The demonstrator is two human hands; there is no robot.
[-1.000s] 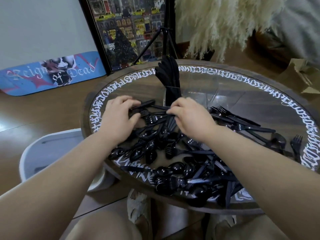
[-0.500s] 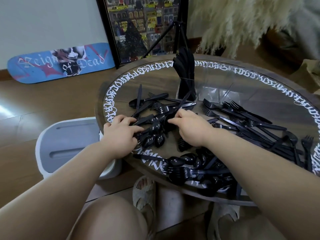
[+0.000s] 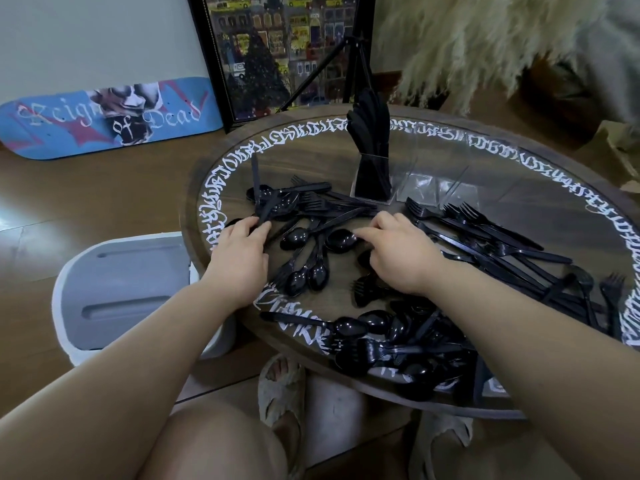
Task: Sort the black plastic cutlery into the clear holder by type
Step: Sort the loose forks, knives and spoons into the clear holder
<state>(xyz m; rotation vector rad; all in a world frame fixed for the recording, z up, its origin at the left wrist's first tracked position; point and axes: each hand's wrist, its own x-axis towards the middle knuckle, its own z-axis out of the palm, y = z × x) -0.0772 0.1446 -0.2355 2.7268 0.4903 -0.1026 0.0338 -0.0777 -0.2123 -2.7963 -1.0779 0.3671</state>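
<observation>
Head view: since a second ago both hands have drawn back from the clear holder (image 3: 412, 181); left hand (image 3: 239, 247) now pinches a knife (image 3: 265, 211), right hand (image 3: 398, 254) hovers released over loose spoons (image 3: 311, 268), gathering more knives

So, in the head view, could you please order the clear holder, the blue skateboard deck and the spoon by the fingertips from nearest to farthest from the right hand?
From the right hand:
1. Spoon, just left of the fingertips.
2. Clear holder, beyond the hand on the table, knives upright in its left compartment.
3. Blue skateboard deck, far left against the wall.
</observation>
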